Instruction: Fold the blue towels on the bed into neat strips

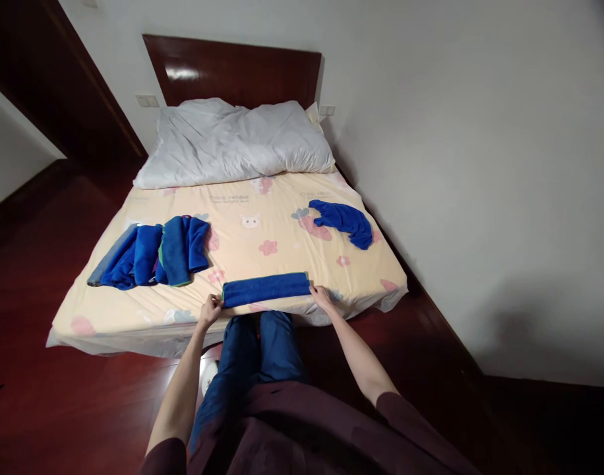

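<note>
Head view, folded blue cloth point(266, 289) along near edge of patterned sheet point(237, 254), left hand point(212, 309) pinching its left end, right hand point(320, 295) its right end, sheet surface separating it from cloth row point(148, 254) at left, crumpled cloth point(342, 218) at right.

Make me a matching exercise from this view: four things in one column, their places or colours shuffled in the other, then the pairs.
1. flat folded cloth
2. crumpled cloth
3. row of cloths
4. headboard

A. dark reddish brown
B. left side of the bed
C. between the left hand and right hand
D. right side of the bed

Pairs: 1-C, 2-D, 3-B, 4-A
</note>
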### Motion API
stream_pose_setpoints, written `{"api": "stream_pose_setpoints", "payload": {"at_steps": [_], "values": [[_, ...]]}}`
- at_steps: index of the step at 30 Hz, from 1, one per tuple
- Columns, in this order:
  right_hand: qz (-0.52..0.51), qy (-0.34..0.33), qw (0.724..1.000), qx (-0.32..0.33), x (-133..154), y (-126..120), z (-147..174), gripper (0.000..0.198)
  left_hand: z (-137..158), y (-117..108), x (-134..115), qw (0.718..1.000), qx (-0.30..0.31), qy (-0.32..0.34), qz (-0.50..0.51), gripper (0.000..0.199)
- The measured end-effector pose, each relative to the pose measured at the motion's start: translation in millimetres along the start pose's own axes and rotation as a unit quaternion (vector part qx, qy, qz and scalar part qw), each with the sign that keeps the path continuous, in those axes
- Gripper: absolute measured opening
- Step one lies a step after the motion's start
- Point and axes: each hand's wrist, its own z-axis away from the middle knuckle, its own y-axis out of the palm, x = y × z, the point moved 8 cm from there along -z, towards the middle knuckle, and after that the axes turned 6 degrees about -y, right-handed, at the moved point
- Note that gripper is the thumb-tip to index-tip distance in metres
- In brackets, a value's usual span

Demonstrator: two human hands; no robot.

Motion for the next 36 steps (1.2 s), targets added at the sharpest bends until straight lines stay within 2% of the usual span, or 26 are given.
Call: {"api": "stream_pose_setpoints", "payload": {"at_steps": [11,15,18,21,24,27,31,36], "values": [[-0.005,-0.004,1.0,-0.026,5,-5,2,0.033,5,-1,-11,0.999,-0.008,0.04,-0.025,0.017],[-0.005,0.001,0.998,-0.056,-2,-15,10,0.024,18,-10,-3,0.997,-0.015,0.066,-0.035,0.015],[-0.026,-0.074,0.991,-0.106,6,-31,21,0.017,36,-27,6,0.989,-0.055,0.128,-0.044,0.012],[-0.018,-0.195,0.973,-0.122,31,-41,33,0.019,57,-36,-4,0.966,-0.097,0.231,-0.06,0.026],[0.038,-0.268,0.961,-0.059,57,-29,37,0.037,66,-21,-30,0.944,-0.069,0.314,-0.077,0.043],[0.095,-0.276,0.956,-0.003,69,-12,32,0.051,61,7,-54,0.93,-0.024,0.349,-0.114,0.058],[0.126,-0.257,0.958,0.009,68,-1,24,0.057,45,33,-63,0.932,-0.022,0.323,-0.166,0.067],[0.118,-0.242,0.963,-0.002,66,2,21,0.061,38,38,-60,0.937,-0.036,0.301,-0.175,0.065]]}}
